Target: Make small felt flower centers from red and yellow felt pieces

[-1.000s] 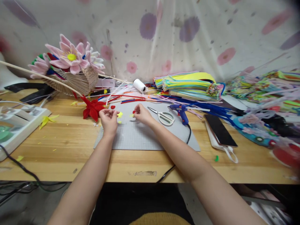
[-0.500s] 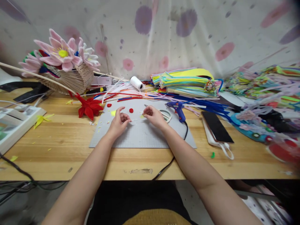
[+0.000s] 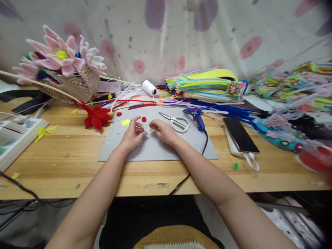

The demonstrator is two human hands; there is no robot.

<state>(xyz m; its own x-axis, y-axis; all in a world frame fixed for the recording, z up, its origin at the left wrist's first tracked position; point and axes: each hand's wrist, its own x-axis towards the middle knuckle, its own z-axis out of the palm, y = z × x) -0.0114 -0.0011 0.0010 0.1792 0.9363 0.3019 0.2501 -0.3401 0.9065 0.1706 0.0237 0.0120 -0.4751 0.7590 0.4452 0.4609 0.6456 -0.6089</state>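
Above the grey cutting mat (image 3: 155,155) my two hands almost meet. My left hand (image 3: 131,136) pinches a thin white strip (image 3: 147,130) between thumb and fingers, its other fingers curled loosely. Just to the right, my right hand (image 3: 163,132) has its fingertips closed on a small piece with a yellow tip (image 3: 151,129); its exact kind is too small to make out. Behind the hands lies a round red piece (image 3: 144,119). Scissors (image 3: 178,123) with pale handles rest on the mat beyond my right hand. A yellow scrap (image 3: 126,122) is near my left hand.
A blue glue gun (image 3: 196,116) lies at the mat's right, its cord running to the table's front. A phone (image 3: 240,135) is farther right. On the left stand a red flower (image 3: 96,117) and a flower basket (image 3: 88,83). Pipe cleaner bundles (image 3: 207,84) and a thread spool (image 3: 149,88) lie behind.
My right hand has moved left, bringing its small piece up to the white strip in my left hand. The scissors now show fully. The view has tilted slightly down.
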